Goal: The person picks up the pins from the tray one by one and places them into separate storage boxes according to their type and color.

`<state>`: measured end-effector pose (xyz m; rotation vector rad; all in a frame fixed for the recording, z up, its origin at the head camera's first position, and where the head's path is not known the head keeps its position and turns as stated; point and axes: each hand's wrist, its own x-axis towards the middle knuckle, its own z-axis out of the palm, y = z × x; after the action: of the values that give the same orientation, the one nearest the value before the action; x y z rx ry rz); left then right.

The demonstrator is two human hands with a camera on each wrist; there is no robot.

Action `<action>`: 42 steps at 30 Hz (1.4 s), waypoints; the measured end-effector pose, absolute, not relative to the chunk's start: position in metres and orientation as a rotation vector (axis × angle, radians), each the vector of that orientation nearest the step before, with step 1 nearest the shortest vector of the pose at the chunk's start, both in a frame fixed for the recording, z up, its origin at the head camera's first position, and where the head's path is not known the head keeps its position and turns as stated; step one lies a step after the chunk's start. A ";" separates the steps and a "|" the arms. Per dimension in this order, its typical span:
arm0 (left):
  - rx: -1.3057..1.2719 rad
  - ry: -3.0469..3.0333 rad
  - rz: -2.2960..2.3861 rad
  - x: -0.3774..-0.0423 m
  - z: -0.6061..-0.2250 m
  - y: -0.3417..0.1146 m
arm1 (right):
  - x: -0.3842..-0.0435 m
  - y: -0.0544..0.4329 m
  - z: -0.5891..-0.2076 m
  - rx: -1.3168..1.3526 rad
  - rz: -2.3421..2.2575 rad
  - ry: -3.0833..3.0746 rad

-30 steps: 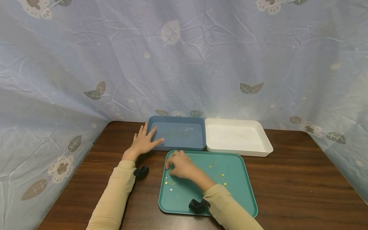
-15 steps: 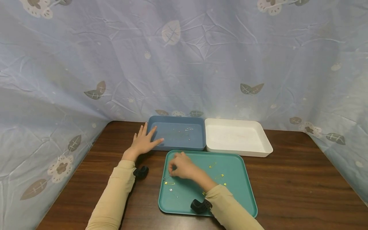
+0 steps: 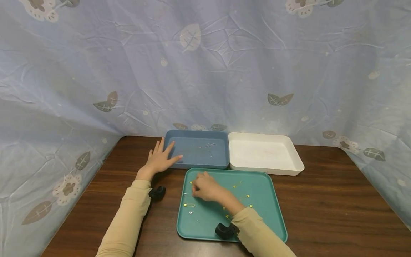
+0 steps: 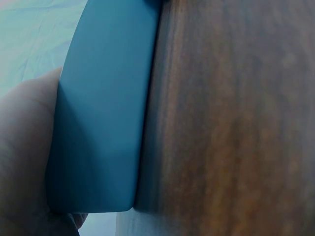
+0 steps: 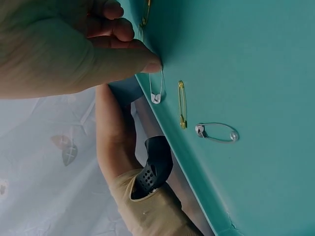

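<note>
In the head view my left hand rests, fingers spread, on the left edge of the blue tray. The left wrist view shows that tray's outer wall with part of the hand beside it. My right hand is over the left part of the green tray. Its thumb and finger pinch one end of a silver safety pin, whose clasp end sticks out. Nearby on the green tray lie a gold safety pin and another silver safety pin; more gold pins are scattered to the right.
A white tray stands right of the blue one, behind the green tray. Several small silver pins lie in the blue tray. The dark wooden table ends at a patterned curtain at the back.
My right hand has moved slightly to the right and its fingers have closed on the silver safety pin, which has shifted a little with it. My left hand has stayed still.
</note>
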<state>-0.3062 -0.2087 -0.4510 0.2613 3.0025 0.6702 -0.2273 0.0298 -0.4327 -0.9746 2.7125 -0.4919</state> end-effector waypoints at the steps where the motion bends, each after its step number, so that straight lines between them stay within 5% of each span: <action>1: 0.261 3.001 0.674 -0.306 -0.451 -0.209 | -0.227 0.030 -0.433 -0.976 -0.482 2.716; 42: 0.253 2.997 0.620 -0.306 -0.448 -0.207 | -0.293 0.013 -0.409 -0.918 -0.672 3.040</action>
<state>-0.3059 -0.2068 -0.4479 0.2525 2.9973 0.6196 -0.2925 0.0135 -0.4094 -0.9182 3.0399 -0.6717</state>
